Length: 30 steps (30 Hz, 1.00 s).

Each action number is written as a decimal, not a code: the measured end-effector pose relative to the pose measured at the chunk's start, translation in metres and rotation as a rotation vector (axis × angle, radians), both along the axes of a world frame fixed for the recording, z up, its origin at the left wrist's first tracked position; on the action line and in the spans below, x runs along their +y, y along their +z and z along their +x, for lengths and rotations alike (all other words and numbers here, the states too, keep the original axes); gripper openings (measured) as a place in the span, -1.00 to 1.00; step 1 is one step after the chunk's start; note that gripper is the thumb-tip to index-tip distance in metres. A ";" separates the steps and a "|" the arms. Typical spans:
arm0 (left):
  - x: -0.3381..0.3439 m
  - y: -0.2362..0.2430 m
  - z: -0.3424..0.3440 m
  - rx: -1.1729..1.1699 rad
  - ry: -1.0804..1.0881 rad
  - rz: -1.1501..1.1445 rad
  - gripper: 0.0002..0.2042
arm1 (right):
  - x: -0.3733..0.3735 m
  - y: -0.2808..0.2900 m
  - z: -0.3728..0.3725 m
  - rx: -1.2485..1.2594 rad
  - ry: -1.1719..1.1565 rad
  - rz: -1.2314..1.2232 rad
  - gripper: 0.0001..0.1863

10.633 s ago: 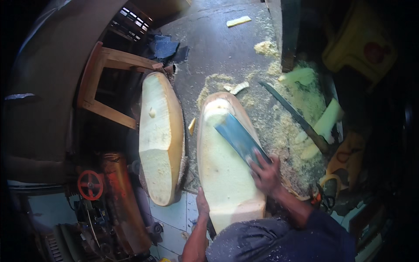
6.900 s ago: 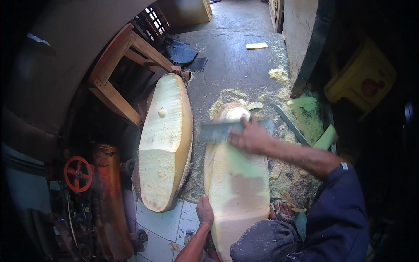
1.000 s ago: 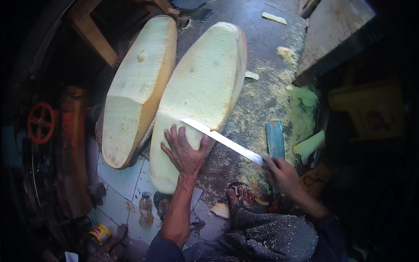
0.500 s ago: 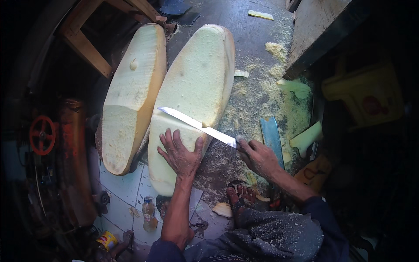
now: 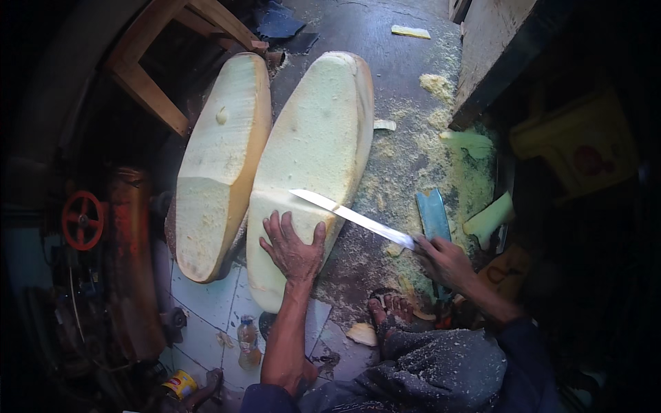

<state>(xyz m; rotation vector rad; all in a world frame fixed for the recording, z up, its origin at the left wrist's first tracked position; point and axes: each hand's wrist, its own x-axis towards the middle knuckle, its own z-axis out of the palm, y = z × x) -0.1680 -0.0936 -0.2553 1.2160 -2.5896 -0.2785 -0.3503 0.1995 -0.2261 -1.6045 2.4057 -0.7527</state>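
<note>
A long pale foam seat pad (image 5: 306,131), narrow at its far end, lies in front of me. My left hand (image 5: 295,244) presses flat on its near part with fingers spread. My right hand (image 5: 444,260) is closed round the handle of a long knife (image 5: 358,217), off the pad's right side. The blade slants across the pad's right edge by the crosswise step in the foam, its tip on the pad's surface. To the left lies a second foam seat pad (image 5: 217,151) with a similar ridge across it and a small round dent.
Foam crumbs and offcuts (image 5: 487,220) litter the floor at right, near a blue strip-like object (image 5: 432,215). A wooden frame (image 5: 148,69) stands far left, a wooden block (image 5: 492,58) far right. A plastic bottle (image 5: 248,343) stands on the tiles near a red handwheel (image 5: 82,220).
My right hand has drawn the knife back to the right, so less of the blade lies over the pad. My left hand keeps its place on the foam. The whole view has shifted slightly.
</note>
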 end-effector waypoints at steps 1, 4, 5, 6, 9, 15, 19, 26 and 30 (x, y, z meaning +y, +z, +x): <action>-0.001 0.000 0.000 -0.009 -0.001 -0.001 -0.18 | 0.003 -0.001 0.000 0.006 -0.012 -0.069 -0.44; -0.002 -0.002 -0.001 -0.011 0.005 -0.049 -0.18 | -0.002 -0.003 0.000 -0.015 0.001 0.069 -0.46; -0.002 -0.003 -0.002 -0.057 0.003 -0.029 -0.17 | -0.006 -0.004 0.000 -0.041 0.017 0.136 -0.45; -0.002 -0.004 -0.003 0.004 0.002 -0.046 -0.17 | -0.008 -0.005 0.000 -0.058 0.051 0.075 -0.44; -0.001 -0.003 -0.003 0.009 0.014 -0.003 -0.18 | -0.008 -0.006 0.002 -0.064 0.010 0.048 -0.41; -0.002 -0.002 -0.004 -0.060 -0.005 -0.034 -0.19 | -0.010 -0.005 0.000 0.081 -0.036 0.022 -0.46; 0.000 -0.002 -0.002 0.042 0.013 -0.061 -0.20 | -0.017 -0.006 0.001 0.045 -0.037 0.001 -0.54; 0.001 -0.002 -0.005 -0.007 -0.012 -0.060 -0.19 | -0.029 -0.009 0.000 0.076 -0.032 0.083 -0.52; 0.000 -0.001 -0.005 0.007 0.002 -0.035 -0.20 | -0.040 -0.012 -0.004 0.074 -0.056 -0.019 -0.51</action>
